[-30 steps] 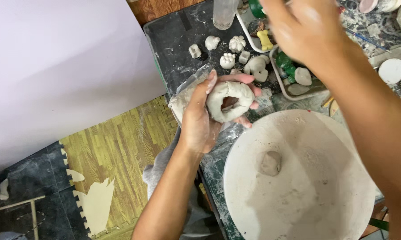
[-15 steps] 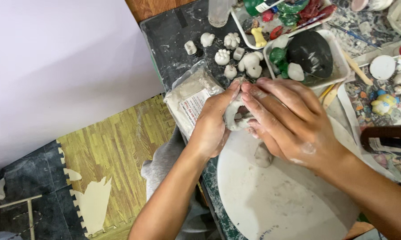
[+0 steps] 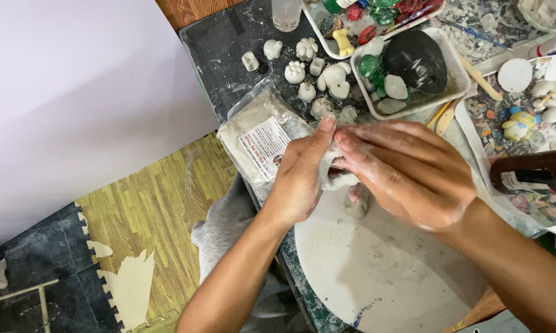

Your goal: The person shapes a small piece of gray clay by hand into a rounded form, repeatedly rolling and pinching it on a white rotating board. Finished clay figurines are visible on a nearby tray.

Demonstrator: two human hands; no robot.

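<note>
A lump of pale grey clay (image 3: 334, 174) is pressed between both palms above the far rim of a round white board (image 3: 376, 277). My left hand (image 3: 299, 176) cups the clay from the left, fingers pointing up. From the right, my right hand (image 3: 407, 172) covers it with fingers spread flat, hiding most of the lump. A small clay bit (image 3: 357, 200) lies on the board just under the hands.
A plastic bag of powder with a label (image 3: 259, 139) lies left of the hands. Several small white clay figures (image 3: 308, 71) stand behind. Farther back are a tray with a black bowl (image 3: 416, 61), paint pots, a brown bottle (image 3: 531, 172) at right, and a glass (image 3: 287, 12).
My right hand came down from the tray area onto the clay ring held in my left hand. Both hands now close together around the clay, which was open to view before.
</note>
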